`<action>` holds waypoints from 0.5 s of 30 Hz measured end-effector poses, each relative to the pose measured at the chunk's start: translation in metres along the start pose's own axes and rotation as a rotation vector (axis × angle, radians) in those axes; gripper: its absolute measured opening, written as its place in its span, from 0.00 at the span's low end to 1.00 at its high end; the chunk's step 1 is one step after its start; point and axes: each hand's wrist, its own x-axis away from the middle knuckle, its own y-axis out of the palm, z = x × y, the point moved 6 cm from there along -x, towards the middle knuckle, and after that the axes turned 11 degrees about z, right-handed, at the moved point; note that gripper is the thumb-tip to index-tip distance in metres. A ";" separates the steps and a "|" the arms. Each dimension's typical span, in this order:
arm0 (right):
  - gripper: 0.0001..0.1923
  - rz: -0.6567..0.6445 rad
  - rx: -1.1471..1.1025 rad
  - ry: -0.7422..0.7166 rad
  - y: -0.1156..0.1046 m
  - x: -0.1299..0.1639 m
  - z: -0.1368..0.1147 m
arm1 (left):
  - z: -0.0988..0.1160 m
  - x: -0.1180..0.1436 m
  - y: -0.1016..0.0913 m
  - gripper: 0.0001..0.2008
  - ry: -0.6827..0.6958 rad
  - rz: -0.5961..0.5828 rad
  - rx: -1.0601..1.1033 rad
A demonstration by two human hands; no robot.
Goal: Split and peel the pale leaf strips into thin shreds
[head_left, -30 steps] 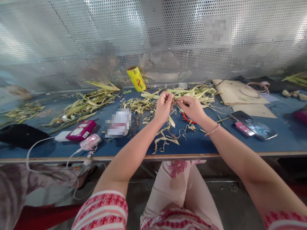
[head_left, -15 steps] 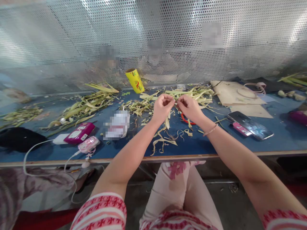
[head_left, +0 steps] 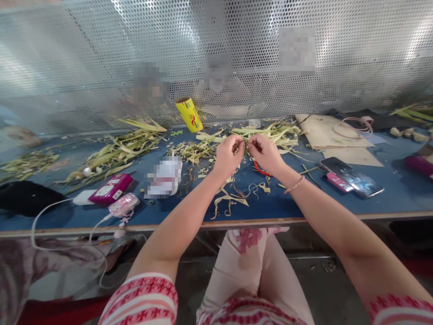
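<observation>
Leaf strip (head_left: 246, 145): thin green piece pinched between both hands, above the blue table (head_left: 280, 205), just in front of the husk pile (head_left: 270, 130).
Left hand (head_left: 229, 155): fingertips clenched on strip.
Right hand (head_left: 265, 152): fingertips grasping same strip, hands nearly touching.
Surface: blue table littered with scraps; phone (head_left: 352, 177) right of pile, yellow roll (head_left: 189, 114) left.
Room: perforated metal screen (head_left: 101, 54) behind table.
Edges: bare blue strip along near wooden edge.

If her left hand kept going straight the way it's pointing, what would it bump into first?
The left hand points toward the right hand, with a thin green strip pinched between them. It would likely meet that strip, then the right hand's fingers, almost at once.
</observation>
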 end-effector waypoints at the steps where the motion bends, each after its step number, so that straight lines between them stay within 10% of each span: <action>1: 0.02 -0.003 -0.003 0.003 0.000 0.000 0.001 | 0.001 0.000 -0.001 0.01 0.021 0.004 -0.013; 15: 0.02 0.009 -0.018 0.008 -0.001 0.000 0.000 | 0.010 -0.003 -0.007 0.03 0.087 0.044 -0.027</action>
